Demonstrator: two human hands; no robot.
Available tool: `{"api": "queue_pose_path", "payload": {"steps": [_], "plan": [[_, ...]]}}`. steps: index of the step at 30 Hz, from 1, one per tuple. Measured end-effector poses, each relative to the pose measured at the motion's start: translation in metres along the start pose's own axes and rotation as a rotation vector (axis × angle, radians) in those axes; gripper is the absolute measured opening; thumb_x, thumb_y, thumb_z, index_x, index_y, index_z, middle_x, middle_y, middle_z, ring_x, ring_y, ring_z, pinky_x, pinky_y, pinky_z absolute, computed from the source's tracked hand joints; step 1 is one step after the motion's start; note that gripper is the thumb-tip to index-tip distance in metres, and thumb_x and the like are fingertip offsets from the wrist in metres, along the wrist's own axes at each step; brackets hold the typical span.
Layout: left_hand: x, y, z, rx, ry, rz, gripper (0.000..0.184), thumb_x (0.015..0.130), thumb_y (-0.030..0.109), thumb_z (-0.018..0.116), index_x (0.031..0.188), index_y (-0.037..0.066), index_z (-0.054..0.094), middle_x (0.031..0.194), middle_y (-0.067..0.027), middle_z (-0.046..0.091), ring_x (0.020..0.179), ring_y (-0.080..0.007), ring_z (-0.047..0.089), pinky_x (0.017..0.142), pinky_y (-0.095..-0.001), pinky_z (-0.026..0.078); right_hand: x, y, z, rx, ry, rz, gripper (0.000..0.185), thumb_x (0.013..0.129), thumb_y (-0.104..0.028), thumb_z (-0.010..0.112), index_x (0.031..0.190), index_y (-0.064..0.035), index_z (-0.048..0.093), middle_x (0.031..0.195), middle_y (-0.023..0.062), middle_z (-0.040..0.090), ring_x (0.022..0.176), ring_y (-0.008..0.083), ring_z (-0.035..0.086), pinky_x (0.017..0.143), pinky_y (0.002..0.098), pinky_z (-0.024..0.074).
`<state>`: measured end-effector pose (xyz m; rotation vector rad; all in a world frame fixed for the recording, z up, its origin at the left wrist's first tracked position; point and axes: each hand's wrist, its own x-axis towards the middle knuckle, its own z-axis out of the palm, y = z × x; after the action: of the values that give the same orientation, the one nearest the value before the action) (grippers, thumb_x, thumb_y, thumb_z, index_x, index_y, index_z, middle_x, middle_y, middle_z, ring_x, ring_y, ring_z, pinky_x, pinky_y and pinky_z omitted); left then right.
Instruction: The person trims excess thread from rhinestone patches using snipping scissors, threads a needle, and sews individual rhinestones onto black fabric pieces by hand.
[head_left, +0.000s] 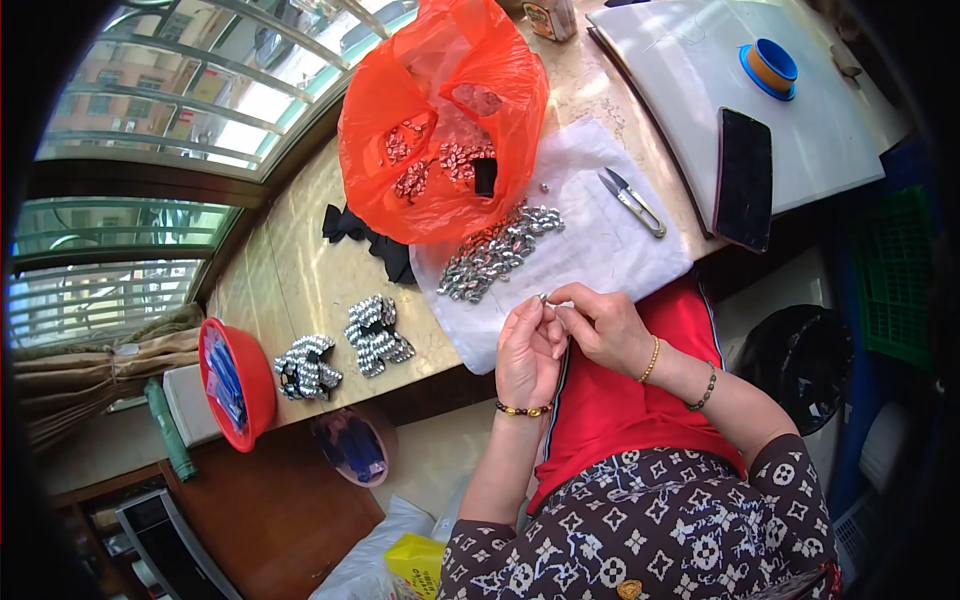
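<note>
My left hand (530, 345) is closed in a pinch on a small silver bead (543, 298) at the near edge of the white cloth (590, 165). My right hand (607, 325) meets it there, thumb and forefinger pinched together; whatever is between them is too small to make out. Beyond my hands, a heap of shiny silver beads (490, 262) lies on the cloth. Thread snips (640, 207) rest to the right of the heap. Behind it stands an open red plastic bag (390, 95) holding more beads and a black thread spool (485, 177).
Left on the counter are black fabric bows (385, 250), two bead-covered pieces (378, 335) and a red basin (262, 390) of blue packets. A phone (742, 180) and a blue-rimmed tape roll (770, 70) lie on the white board (670, 50) at right. A pink bin (375, 440) stands below.
</note>
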<state>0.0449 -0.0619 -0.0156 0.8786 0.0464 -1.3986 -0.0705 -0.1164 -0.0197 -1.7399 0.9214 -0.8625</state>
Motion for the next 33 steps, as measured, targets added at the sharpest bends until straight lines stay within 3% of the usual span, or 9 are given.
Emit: {"api": "queue_pose_path", "payload": {"steps": [33], "plan": [[0.000,-0.006,-0.009,0.141,0.008,0.117,0.013,0.087,0.009,0.055,0.097,0.000,0.053,0.080,-0.0085,0.059,0.057,-0.0099,0.051,0.046,-0.0184,0.040,0.001,0.001,-0.001,-0.038,-0.026,0.006,0.007,0.078,-0.008,0.056,0.084,-0.0074,0.060,0.058,0.0068,0.060,0.045,0.0226,0.055,0.042,0.0310,0.0415]]}}
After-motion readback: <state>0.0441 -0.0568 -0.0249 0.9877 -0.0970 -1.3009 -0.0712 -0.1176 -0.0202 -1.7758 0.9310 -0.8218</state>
